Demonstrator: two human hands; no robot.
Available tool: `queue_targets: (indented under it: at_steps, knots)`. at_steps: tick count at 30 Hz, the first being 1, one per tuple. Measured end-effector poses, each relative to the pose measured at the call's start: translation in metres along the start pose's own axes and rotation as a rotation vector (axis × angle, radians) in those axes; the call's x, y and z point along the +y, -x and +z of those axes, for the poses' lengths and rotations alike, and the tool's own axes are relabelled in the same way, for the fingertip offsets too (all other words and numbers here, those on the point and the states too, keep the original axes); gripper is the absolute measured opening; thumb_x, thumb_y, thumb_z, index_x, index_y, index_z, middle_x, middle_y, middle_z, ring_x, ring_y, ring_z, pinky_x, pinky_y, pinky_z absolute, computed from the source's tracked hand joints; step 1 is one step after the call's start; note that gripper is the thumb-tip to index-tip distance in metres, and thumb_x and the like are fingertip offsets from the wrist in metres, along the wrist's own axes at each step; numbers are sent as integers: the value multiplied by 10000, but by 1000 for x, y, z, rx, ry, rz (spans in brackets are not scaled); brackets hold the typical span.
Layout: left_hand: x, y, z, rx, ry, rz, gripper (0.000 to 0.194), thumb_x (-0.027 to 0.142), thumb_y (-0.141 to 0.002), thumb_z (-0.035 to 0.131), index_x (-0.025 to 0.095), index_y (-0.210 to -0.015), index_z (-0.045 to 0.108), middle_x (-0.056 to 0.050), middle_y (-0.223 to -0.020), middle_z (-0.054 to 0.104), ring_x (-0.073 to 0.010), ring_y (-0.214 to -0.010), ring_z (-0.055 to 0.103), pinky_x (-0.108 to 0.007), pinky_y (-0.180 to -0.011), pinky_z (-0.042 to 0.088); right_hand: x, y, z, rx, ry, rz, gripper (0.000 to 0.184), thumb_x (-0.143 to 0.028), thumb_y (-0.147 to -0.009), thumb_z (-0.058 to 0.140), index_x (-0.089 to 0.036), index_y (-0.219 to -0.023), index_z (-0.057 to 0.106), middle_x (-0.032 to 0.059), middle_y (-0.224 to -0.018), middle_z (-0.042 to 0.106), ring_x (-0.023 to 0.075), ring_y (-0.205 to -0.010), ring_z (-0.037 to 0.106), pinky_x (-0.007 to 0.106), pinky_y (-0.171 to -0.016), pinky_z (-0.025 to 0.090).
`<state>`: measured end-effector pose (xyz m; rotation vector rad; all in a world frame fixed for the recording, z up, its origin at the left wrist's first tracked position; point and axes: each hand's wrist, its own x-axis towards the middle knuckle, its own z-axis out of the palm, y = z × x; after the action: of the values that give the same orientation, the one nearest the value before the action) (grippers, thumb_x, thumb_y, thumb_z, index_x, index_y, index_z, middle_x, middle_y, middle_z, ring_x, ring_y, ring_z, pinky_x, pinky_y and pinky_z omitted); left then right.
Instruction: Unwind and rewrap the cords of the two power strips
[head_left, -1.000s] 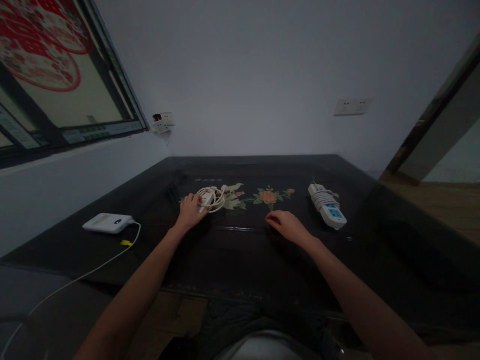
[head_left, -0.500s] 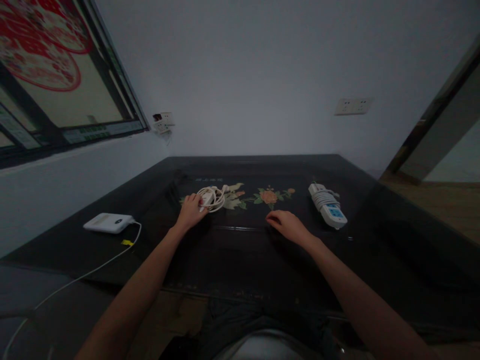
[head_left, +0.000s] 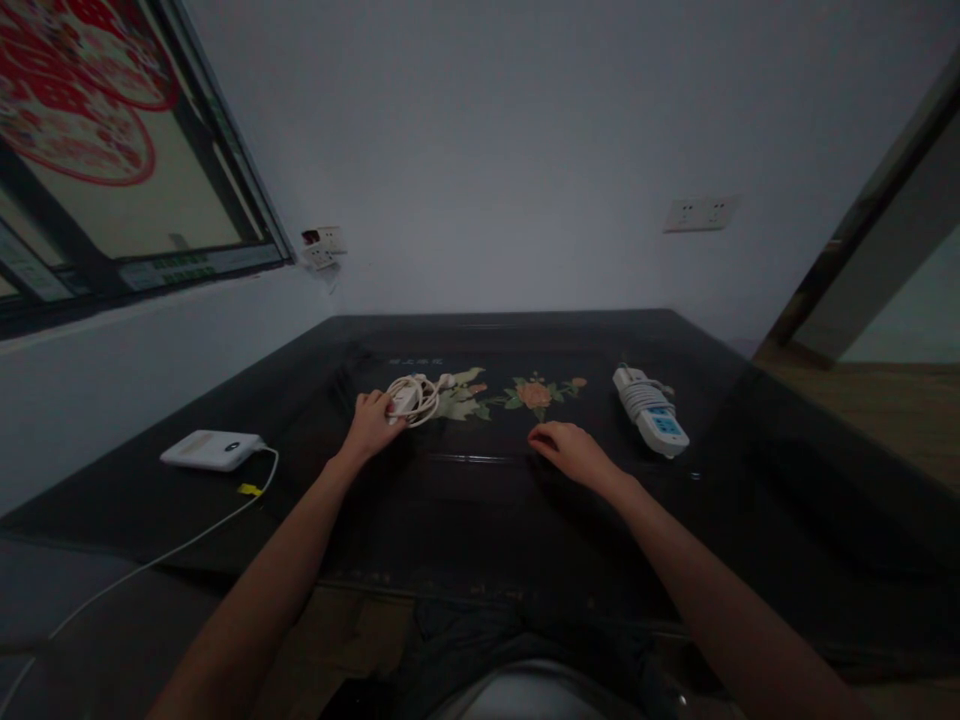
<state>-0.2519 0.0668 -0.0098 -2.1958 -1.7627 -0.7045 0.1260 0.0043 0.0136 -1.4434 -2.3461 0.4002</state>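
My left hand [head_left: 372,420] is closed on the near left end of a white power strip [head_left: 406,401], whose pale cord is wound in loose loops around it. The strip is at the left part of the flower pattern on the dark tabletop [head_left: 480,520]. Thumb and fingers of my right hand [head_left: 568,446] are curled together just in front of the painted orange flower, with nothing visible in them. Farther right lies a second power strip [head_left: 651,412], white with a blue panel and a grey cord wrapped tightly around its middle; neither hand touches it.
On the left of the table lies a white box-like device [head_left: 211,450] with a white cable [head_left: 202,540] running over the front edge. A yellow tag [head_left: 250,490] is by the cable. Wall sockets [head_left: 701,213] sit above the table's back edge; a window [head_left: 202,180] is at left.
My left hand and the power strip in it have shifted slightly to the left. My right hand stays nearly still, and the whole view has moved a little.
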Motion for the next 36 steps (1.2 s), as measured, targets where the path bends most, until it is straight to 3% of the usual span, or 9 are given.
queue_targets:
  at_steps: [7, 11, 15, 18, 22, 25, 31, 33, 36]
  knots:
    - [-7, -2, 2, -31, -9, 55, 186, 342, -725, 564, 205, -841, 516, -72, -886, 543, -271, -888, 494, -408, -856, 392, -2, 1, -1, 23, -20, -16, 206, -263, -901, 507, -204, -970, 692, 82, -1009, 710, 232, -958, 645, 333, -829, 462]
    - [-10, 0, 1, -42, 16, 108, 311, 367, -730, 566, 176, -974, 538, -113, -1002, 541, -292, -965, 486, -413, -885, 404, -4, 2, -15, 92, -28, -18, 213, -276, -908, 502, -212, -1007, 680, 66, -1039, 702, 210, -981, 636, 322, -851, 464]
    - [-10, 1, -4, -56, -61, 129, 475, 482, -749, 565, 193, -1125, 546, -141, -1128, 509, -325, -1024, 480, -438, -889, 421, 11, 6, -47, 341, -144, 11, 223, -286, -898, 503, -217, -1036, 663, 49, -1052, 694, 174, -965, 634, 291, -843, 483]
    - [-1, -3, -13, -33, -122, 115, 549, 522, -751, 566, 246, -1223, 518, -144, -1232, 479, -355, -1066, 476, -477, -872, 424, 44, 17, -74, 534, -139, 211, 255, -302, -863, 529, -217, -1073, 645, 57, -1062, 679, 188, -961, 632, 311, -852, 486]
    - [31, -12, -27, -63, -79, 184, 559, 418, -725, 622, 315, -1262, 504, -114, -1305, 468, -369, -1154, 446, -502, -884, 413, 101, 34, -88, 641, -46, 523, 504, -319, -828, 534, -81, -1272, 502, 221, -1252, 549, 315, -1174, 516, 441, -972, 398]
    - [71, -17, -31, -148, 8, 254, 593, 383, -690, 675, 332, -1259, 516, -93, -1333, 477, -381, -1214, 414, -537, -945, 373, 131, 39, -76, 579, -18, 691, 709, -449, -818, 549, -3, -1349, 407, 318, -1293, 481, 400, -1232, 460, 503, -972, 374]
    - [164, -17, -13, -175, 443, 393, 295, 293, -826, 557, 270, -1118, 593, -83, -1200, 578, -280, -1163, 503, -459, -978, 397, 150, 32, -46, 404, 20, 743, 945, -575, -712, 648, -86, -1439, 293, 260, -1265, 544, 363, -1165, 549, 430, -927, 426]
    - [183, -13, 0, -176, 576, 385, 224, 241, -828, 547, 247, -1039, 620, -88, -1106, 616, -262, -1075, 557, -437, -954, 420, 153, 29, -43, 372, 48, 729, 963, -547, -669, 699, -125, -1441, 306, 243, -1252, 562, 374, -1148, 559, 453, -924, 422]
    - [190, -6, 18, -153, 701, 318, 216, 177, -826, 522, 220, -1009, 629, -89, -1037, 634, -242, -991, 588, -415, -911, 450, 158, 28, -42, 360, 78, 723, 889, -452, -668, 715, -166, -1426, 348, 224, -1257, 566, 376, -1137, 562, 467, -901, 430]
